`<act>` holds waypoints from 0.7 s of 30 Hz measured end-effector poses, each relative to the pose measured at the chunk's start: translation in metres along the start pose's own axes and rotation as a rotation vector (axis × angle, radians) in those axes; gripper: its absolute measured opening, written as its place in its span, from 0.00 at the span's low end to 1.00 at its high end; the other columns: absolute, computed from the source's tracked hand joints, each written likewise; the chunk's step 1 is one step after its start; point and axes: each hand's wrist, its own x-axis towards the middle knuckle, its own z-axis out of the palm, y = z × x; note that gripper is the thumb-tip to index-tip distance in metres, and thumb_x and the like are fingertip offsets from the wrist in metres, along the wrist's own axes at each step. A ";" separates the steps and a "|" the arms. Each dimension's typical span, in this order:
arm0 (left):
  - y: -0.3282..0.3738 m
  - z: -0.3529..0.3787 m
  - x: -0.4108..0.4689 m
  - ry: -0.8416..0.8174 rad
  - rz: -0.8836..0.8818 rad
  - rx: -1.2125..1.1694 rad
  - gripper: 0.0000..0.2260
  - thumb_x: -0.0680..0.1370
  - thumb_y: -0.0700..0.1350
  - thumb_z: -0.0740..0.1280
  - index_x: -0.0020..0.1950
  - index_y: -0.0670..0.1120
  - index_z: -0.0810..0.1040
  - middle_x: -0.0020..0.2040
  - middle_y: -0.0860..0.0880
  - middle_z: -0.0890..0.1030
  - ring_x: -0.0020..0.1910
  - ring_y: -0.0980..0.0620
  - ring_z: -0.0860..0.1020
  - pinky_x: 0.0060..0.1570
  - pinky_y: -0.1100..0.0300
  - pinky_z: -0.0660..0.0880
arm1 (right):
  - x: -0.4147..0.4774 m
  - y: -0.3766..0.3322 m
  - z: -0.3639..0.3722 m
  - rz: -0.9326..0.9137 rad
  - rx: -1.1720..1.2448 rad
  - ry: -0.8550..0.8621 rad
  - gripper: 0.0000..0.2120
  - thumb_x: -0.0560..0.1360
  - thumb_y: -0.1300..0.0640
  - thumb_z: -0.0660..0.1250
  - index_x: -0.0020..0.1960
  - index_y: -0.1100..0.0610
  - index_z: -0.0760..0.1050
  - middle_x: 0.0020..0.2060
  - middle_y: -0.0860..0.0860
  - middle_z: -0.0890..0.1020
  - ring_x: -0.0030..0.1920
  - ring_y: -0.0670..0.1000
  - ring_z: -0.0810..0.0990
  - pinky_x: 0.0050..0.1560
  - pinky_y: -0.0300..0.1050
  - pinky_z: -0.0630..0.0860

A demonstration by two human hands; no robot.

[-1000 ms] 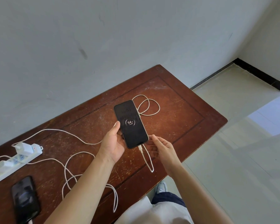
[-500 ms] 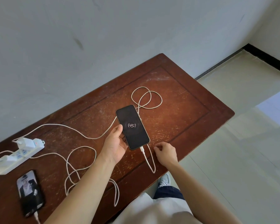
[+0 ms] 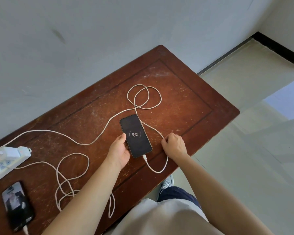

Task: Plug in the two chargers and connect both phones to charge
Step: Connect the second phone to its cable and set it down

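The phone [image 3: 135, 135] lay flat on the wooden table [image 3: 185, 102], where a second before it had been held up off the surface. Its screen showed a charging ring and the figure 54, and a white cable [image 3: 157, 170] was plugged into its near end. The left hand [image 3: 120, 150] gripped the phone's left edge, thumb on the screen side and fingers curled under. The right hand [image 3: 174, 145], which had earlier been open near the plug, had moved to the right of the phone and rested on the table as a loose fist beside the cable; whether it pinched the cable could not be told. The cable looped far of the phone and ran left to a white charger [image 3: 8, 152] sitting in a power strip [image 3: 10, 162]. A second phone [image 3: 17, 205] lay at the near left with its screen lit and its own cable [image 3: 71, 177] attached.
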 end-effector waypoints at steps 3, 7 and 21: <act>-0.004 0.007 0.014 0.057 -0.013 0.007 0.12 0.86 0.46 0.61 0.68 0.47 0.76 0.59 0.46 0.83 0.57 0.45 0.81 0.47 0.45 0.81 | 0.022 0.001 -0.014 0.032 0.016 0.100 0.12 0.81 0.55 0.60 0.53 0.62 0.78 0.49 0.58 0.83 0.49 0.59 0.81 0.48 0.49 0.75; -0.006 0.015 0.031 0.093 -0.027 -0.026 0.12 0.85 0.45 0.61 0.68 0.46 0.74 0.58 0.45 0.82 0.54 0.45 0.80 0.61 0.37 0.77 | 0.048 0.003 -0.028 0.095 0.078 0.167 0.13 0.83 0.55 0.59 0.57 0.63 0.77 0.54 0.59 0.82 0.54 0.60 0.80 0.54 0.52 0.75; 0.003 0.018 0.051 0.354 0.021 0.279 0.06 0.80 0.41 0.70 0.56 0.41 0.82 0.57 0.43 0.84 0.52 0.46 0.82 0.46 0.51 0.81 | 0.057 0.019 -0.021 0.062 0.145 0.183 0.08 0.80 0.54 0.64 0.53 0.58 0.79 0.51 0.56 0.81 0.55 0.56 0.78 0.56 0.49 0.73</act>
